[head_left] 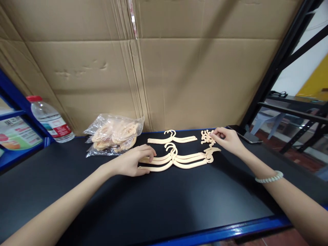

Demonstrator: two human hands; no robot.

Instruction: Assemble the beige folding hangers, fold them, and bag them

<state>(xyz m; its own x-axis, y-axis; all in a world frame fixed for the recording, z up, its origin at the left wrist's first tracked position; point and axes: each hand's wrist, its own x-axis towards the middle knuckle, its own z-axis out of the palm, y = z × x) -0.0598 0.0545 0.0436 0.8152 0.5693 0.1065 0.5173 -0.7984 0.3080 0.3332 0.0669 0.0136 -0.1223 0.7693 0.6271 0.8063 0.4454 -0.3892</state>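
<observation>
Several cream plastic clothes hangers (189, 165) lie stacked side by side on the black tabletop, with their hooks pointing away from me. My left hand (134, 160) is closed around their left ends, thumb in front and fingers over the top. At the right ends sit cream curved end pieces (210, 155). My right hand (227, 138) reaches to a small pile of cream hook-shaped pieces (205, 136), thumb and fingertips pinched at its right edge. Whether a piece is between those fingertips is hidden. Behind the stack lie more cream hangers (160, 140), touched by neither hand.
Clear plastic bags (115, 131) of cream parts lie at the back left. A water bottle (52, 119) with a red cap leans near the blue shelf frame. A phone (247, 136) rests at the back right. Cardboard (205, 75) walls off the back of the black table (164, 205).
</observation>
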